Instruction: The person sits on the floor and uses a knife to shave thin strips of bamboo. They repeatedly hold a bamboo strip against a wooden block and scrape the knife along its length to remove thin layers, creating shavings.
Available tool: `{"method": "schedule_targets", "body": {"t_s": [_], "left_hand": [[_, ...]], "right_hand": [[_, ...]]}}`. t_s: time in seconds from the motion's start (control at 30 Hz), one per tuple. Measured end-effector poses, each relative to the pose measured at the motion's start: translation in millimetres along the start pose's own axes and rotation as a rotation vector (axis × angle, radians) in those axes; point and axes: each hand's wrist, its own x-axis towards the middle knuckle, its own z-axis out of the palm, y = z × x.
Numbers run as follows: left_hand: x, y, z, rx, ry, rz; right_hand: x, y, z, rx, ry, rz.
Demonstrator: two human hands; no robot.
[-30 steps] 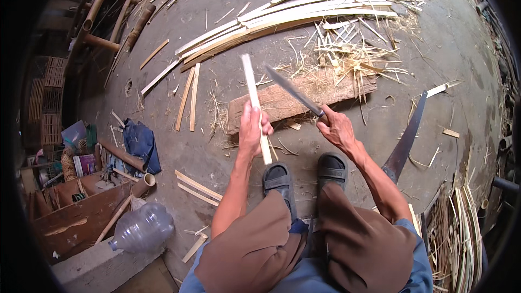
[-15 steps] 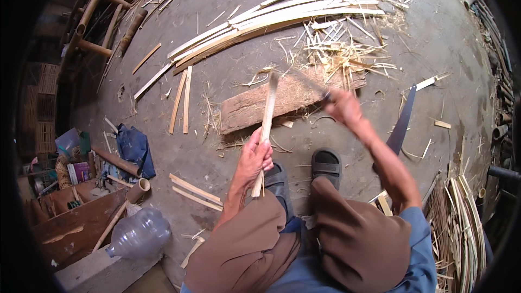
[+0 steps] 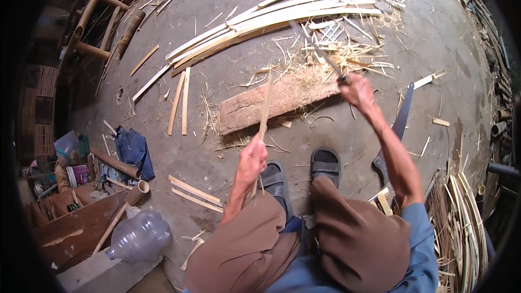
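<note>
Fingers of the left hand (image 3: 252, 161) are wrapped tight around the lower part of a thin bamboo strip (image 3: 264, 109), which stands nearly upright, leaning slightly right, with its top end over the near edge of a flat wooden board (image 3: 282, 97) lying on the concrete floor (image 3: 434, 27). The right hand (image 3: 355, 89) is closed in a fist around the handle of a long dark knife (image 3: 320, 54), raised to the right of the strip and well apart from it; the blade slants up and to the left above the board's far end. Both forearms come up from the lower edge, the right one in a blue sleeve (image 3: 420, 233), and brown-trousered knees (image 3: 304, 244) fill the bottom of the view above two dark sandals (image 3: 304, 171) planted just short of the board. Behind the board lies a long bundle of pale split bamboo slats (image 3: 271, 21), with loose shavings (image 3: 353, 49) scattered about its right end. Two short slats (image 3: 180, 100) lie side by side left of the board, and two more (image 3: 192, 192) near the left knee. A saw with a dark blade (image 3: 399, 130) rests on the floor to the right of the right arm, and coiled bamboo strips (image 3: 461, 211) pile up beyond it. At the left sit a crumpled blue cloth (image 3: 133, 149), a clear plastic bottle (image 3: 138, 236) on its side, and bamboo poles (image 3: 95, 21) stacked at the upper left.
</note>
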Motion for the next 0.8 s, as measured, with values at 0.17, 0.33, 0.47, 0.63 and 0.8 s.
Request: {"method": "schedule_targets", "body": {"t_s": [0.17, 0.33, 0.47, 0.63, 0.8], "left_hand": [[64, -6, -6, -0.167, 0.162, 0.389], [94, 3, -7, -0.574, 0.114, 0.381], [93, -7, -9, -0.630, 0.039, 0.320], [99, -13, 1, -0.432, 0.170, 0.199], [106, -37, -21, -0.406, 0.242, 0.268]], "right_hand": [[-68, -57, 14, 0.550, -0.176, 0.044], [-121, -117, 46, 1.098, -0.495, 0.137], [-132, -158, 40, 1.061, -0.636, 0.054], [-129, -144, 71, 0.972, -0.505, -0.138], [-130, -143, 50, 1.017, -0.471, -0.113]]}}
